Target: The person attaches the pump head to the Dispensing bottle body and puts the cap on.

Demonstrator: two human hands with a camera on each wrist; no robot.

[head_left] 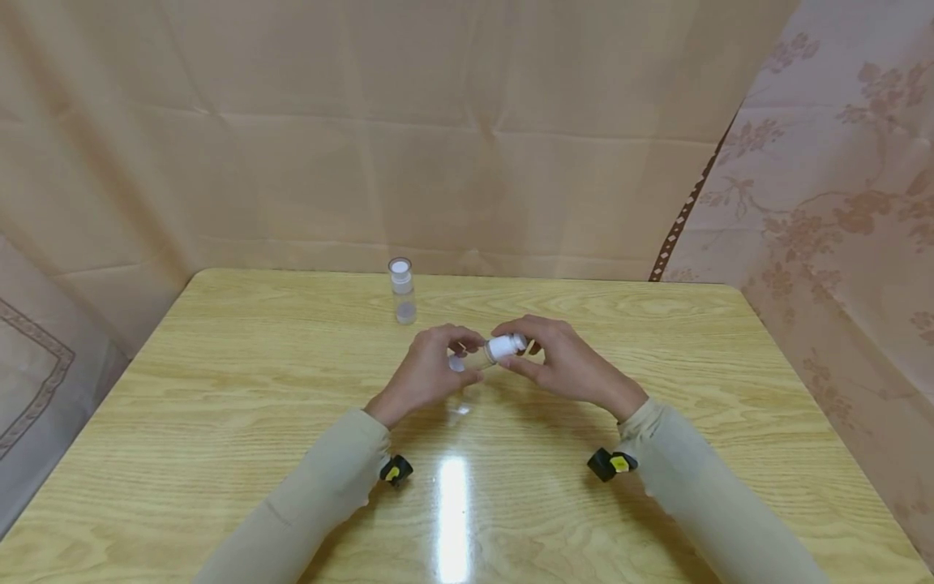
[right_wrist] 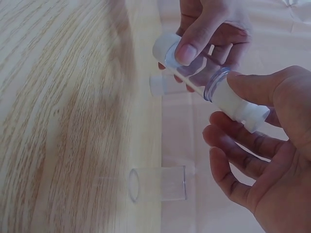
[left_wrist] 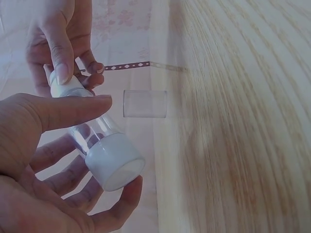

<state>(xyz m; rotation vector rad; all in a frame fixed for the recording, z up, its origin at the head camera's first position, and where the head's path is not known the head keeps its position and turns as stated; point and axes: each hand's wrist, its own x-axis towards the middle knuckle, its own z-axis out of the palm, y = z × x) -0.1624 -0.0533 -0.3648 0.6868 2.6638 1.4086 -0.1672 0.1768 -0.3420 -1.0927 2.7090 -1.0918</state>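
Both hands hold one clear pump bottle (head_left: 477, 357) tilted above the table. My left hand (head_left: 434, 365) grips its transparent body near the white base (left_wrist: 116, 162), thumb on one side and fingers curled round the other. With thumb and fingers, my right hand (head_left: 565, 361) pinches the white pump top (right_wrist: 228, 97) at the opposite end. No cover sits over that pump top. A clear cylindrical cap (right_wrist: 158, 184) stands on the table beyond the hands, seen in both wrist views. In the head view it is mostly hidden by the right hand.
A second clear bottle (head_left: 404, 304) with a white pump and a clear cap over it stands upright near the table's back edge. The table (head_left: 255, 341) has a wood-grain top. Curtains (head_left: 438, 162) hang behind and beside it.
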